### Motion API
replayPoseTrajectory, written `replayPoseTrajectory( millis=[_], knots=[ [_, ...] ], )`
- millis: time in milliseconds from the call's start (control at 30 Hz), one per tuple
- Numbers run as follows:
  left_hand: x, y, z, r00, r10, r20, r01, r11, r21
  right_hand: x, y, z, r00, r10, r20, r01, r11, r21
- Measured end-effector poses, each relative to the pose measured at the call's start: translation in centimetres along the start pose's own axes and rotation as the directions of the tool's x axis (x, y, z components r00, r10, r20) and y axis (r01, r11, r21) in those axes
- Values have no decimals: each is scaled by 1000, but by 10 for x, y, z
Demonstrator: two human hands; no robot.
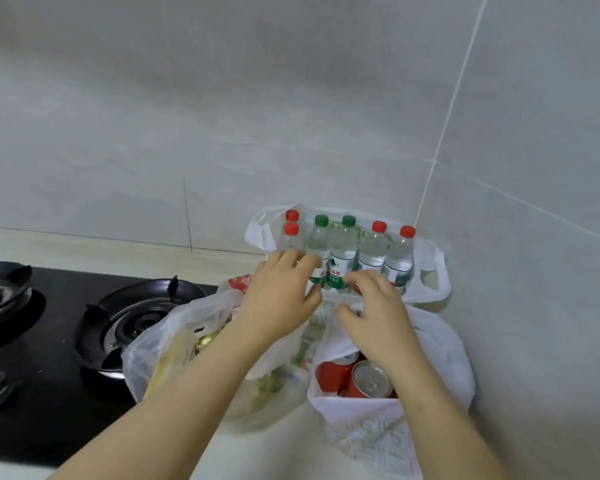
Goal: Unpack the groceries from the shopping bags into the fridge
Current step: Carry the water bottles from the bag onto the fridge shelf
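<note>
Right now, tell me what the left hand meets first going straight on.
Likely the left green-capped bottle in the back bag; the fingertips of the left hand look almost on it, though depth is unclear.

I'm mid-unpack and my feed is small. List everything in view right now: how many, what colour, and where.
Water bottles: six, clear, four red caps and two green, upright in the rear bag.
Rear bag: one, white, in the wall corner.
Cans: at least two, red, in the front right bag.
Front right bag: one, white with green print, near edge.
Left bag: one, translucent, yellowish contents unclear, next to the hob.
Gas hob: one, black, two burners, left.
Left hand: fingers curled at the bottles, grip unclear.
Right hand: fingers curled above the can bag, grip unclear.
</note>
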State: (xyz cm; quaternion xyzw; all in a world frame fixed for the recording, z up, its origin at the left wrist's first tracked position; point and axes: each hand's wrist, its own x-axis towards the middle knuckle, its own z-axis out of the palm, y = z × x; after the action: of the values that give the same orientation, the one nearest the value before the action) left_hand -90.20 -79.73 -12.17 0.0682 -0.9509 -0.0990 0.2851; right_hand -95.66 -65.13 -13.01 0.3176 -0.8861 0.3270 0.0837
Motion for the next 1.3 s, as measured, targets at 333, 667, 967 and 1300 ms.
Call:
replayPoseTrajectory(
  millis=[333, 667, 967, 1300],
  knots=[
    [83, -30, 27, 991, -105, 89, 92, 986, 137, 77, 22, 4, 994, -20, 110, 23, 999, -32],
    [154, -75, 90, 946, -266, 188, 226, 952, 208, 141, 54, 24, 978, 33, 206, -26, 999, -37],
    [164, -106, 123, 955, -268, 131, 266, 964, 28, 206, 57, 53, 976, -32, 214, 47, 997, -66],
    [163, -111, 128, 931, -344, 121, 365, 882, -297, 264, 53, 86, 948, -18, 316, 99, 965, -244]
  ],
)
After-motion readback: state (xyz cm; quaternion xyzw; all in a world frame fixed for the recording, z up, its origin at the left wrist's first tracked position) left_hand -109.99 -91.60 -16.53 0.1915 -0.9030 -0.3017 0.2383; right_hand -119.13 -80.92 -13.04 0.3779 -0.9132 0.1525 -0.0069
